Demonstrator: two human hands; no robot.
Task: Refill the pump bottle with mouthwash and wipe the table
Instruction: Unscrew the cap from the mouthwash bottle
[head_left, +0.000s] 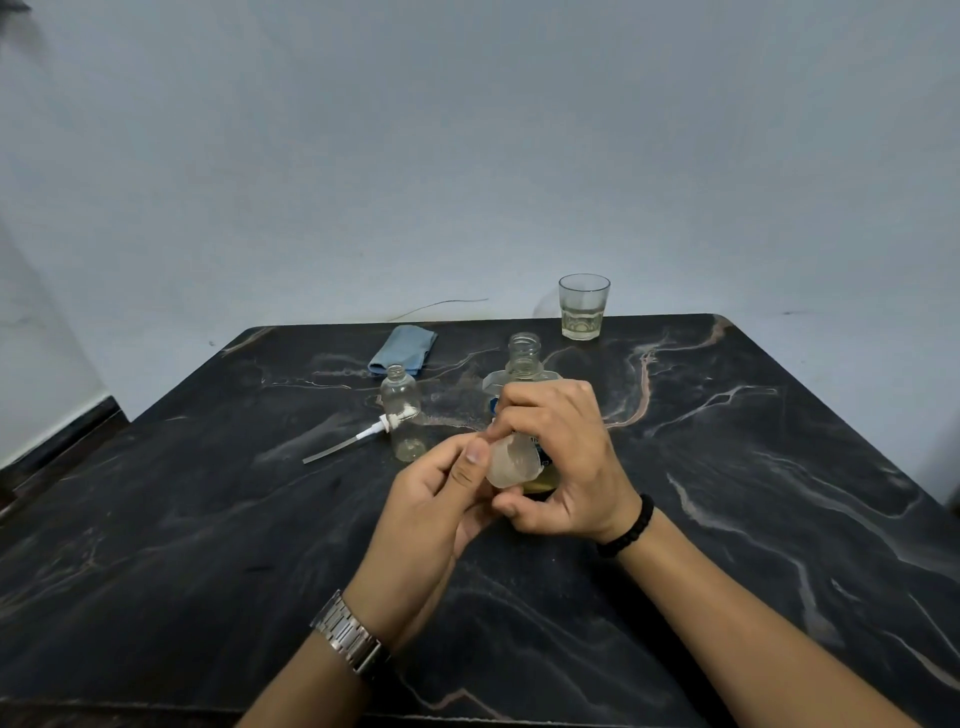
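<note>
Two bottles standing uncapped on the dark marble table: small clear pump bottle at about eleven o'clock from the hands, looking empty; mouthwash bottle just behind the hands at twelve, neck open, yellowish liquid low in its base. Pump head with its tube lying flat at nine o'clock of the small bottle, touching or nearly so. Translucent cap pinched between both hands: left hand fingertips closed on its near rim, right hand curled over its far side. Opening done, apparently; pouring, refitting the pump and wiping all left. Folded blue cloth untouched at eleven near the far edge; glass with a little pale liquid at one o'clock.
</note>
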